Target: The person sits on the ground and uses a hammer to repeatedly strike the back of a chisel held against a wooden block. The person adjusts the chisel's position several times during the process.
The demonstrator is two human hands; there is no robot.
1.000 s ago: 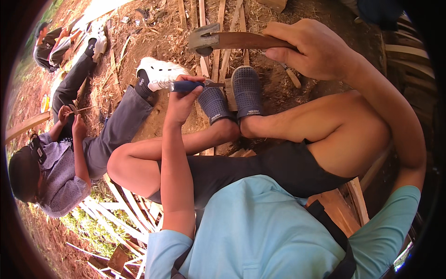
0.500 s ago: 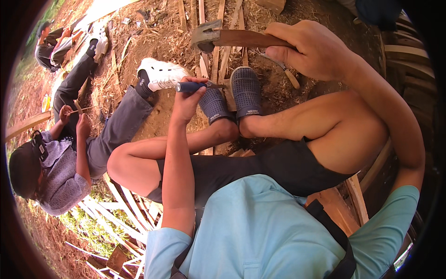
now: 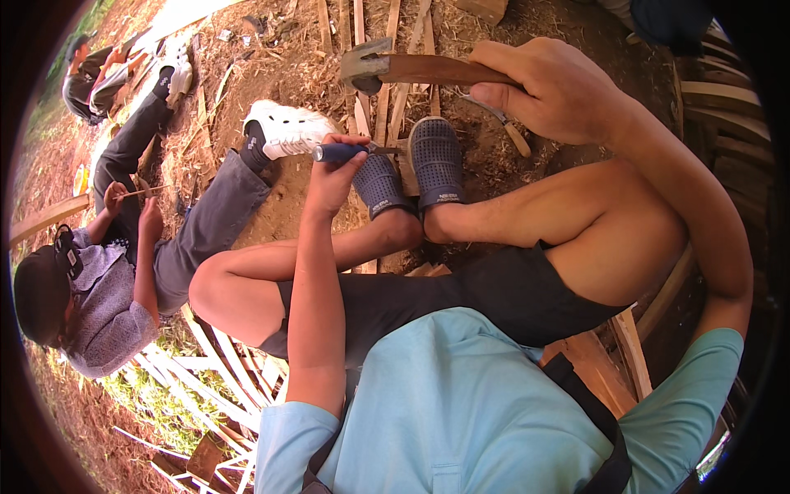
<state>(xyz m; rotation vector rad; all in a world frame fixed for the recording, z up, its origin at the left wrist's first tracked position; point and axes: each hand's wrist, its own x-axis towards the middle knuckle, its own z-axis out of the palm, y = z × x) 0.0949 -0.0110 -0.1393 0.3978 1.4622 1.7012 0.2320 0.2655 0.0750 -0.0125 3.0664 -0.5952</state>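
Note:
My left hand point(image 3: 333, 179) is closed round the blue handle of a chisel point(image 3: 339, 152). Its thin dark blade runs rightward over the toe of my left clog, toward a small piece of wood point(image 3: 406, 171) between my feet; I cannot tell whether it touches. My right hand point(image 3: 553, 90) grips the wooden handle of a claw hammer point(image 3: 366, 67). The hammer's metal head is up beyond my clogs, a little right of and farther out than the chisel's handle.
A knife with a wooden handle point(image 3: 517, 138) lies on the ground under my right hand. Wooden strips point(image 3: 401, 99) and shavings spread beyond my dark clogs point(image 3: 436, 160). At the left sits a co-worker point(image 3: 107, 309) holding a thin stick; their white shoe point(image 3: 284, 130) is close to my left hand.
My hands, the chisel and the hammer stay almost where they were. The co-worker at the left has shifted their hands and head slightly.

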